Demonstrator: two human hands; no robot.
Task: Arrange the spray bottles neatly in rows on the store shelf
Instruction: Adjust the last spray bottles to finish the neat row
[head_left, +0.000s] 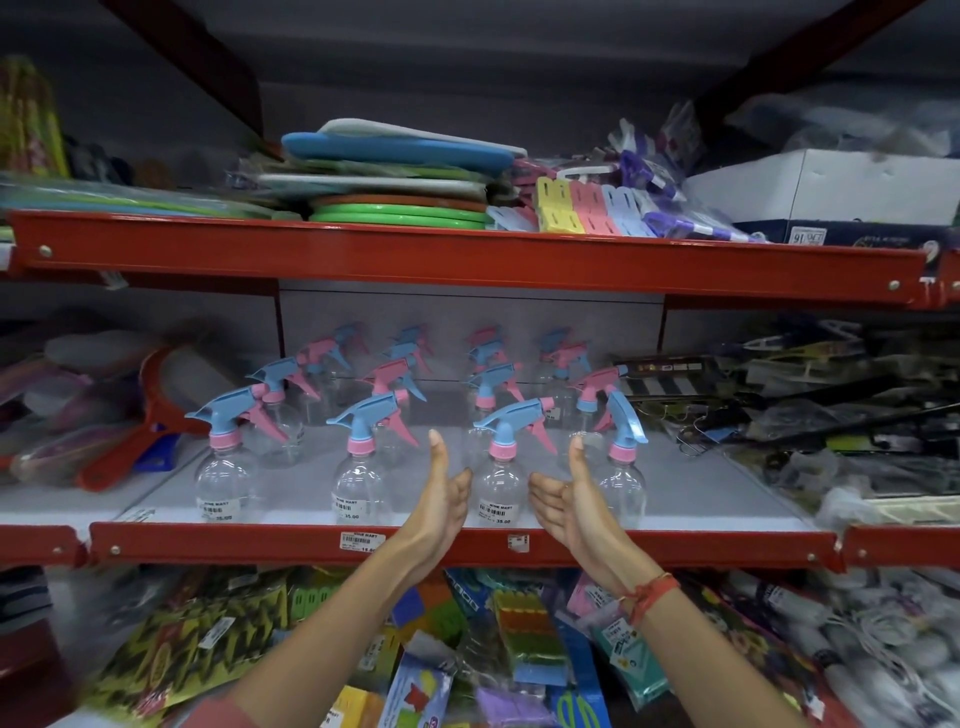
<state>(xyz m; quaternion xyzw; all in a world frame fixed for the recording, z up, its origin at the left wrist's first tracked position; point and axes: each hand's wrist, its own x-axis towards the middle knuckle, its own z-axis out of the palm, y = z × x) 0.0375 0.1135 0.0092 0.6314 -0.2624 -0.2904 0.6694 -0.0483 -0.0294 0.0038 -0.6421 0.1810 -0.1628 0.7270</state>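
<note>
Several clear spray bottles with blue and pink trigger heads stand in rows on the white middle shelf (701, 499). In the front row, one bottle (500, 483) stands between my two hands. My left hand (441, 499) is open on its left side, palm facing the bottle, thumb up. My right hand (571, 499) is open on its right side, palm inward, with a red thread at the wrist. Neither hand clearly touches the bottle. Other front bottles stand at the left (224, 467), centre-left (361, 478) and right (623, 467); the right one's head points another way.
A red shelf rail (260, 545) with price tags runs along the front edge. Red paddles (140, 431) lie left of the bottles, dark packaged goods (779, 415) right. The upper shelf holds mats and clothes pegs (587, 210); packaged items fill the shelf below.
</note>
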